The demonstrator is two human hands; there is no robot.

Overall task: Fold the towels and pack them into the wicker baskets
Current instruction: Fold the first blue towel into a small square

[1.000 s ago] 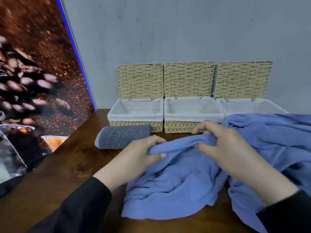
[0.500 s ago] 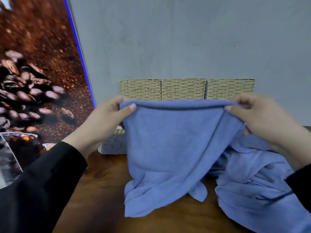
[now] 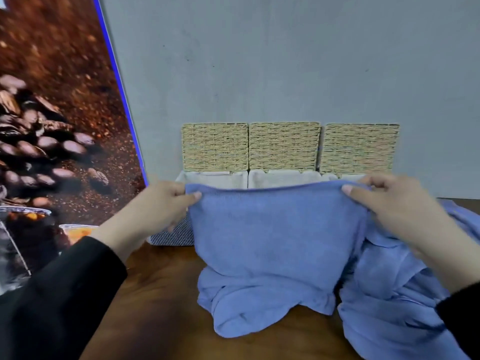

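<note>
A blue towel [image 3: 275, 237] hangs stretched between my hands, its lower part bunched on the wooden table [image 3: 161, 315]. My left hand [image 3: 161, 203] pinches its top left corner and my right hand [image 3: 392, 203] pinches its top right corner. Three wicker baskets stand in a row against the wall with lids raised: the left basket [image 3: 215, 178], the middle basket [image 3: 283, 178] and the right basket [image 3: 345, 175]. Their white liners show just above the towel's top edge. A rolled grey-blue towel [image 3: 176, 236] lies behind my left wrist, mostly hidden.
More blue towels [image 3: 405, 307] lie in a heap on the right of the table. A grey wall [image 3: 285, 61] rises behind the baskets. A large poster of coffee beans [image 3: 52, 126] leans along the table's left side.
I lifted the towel off the table and spread it wide between both hands. Since half a second ago its top edge has come lower, showing the basket liners.
</note>
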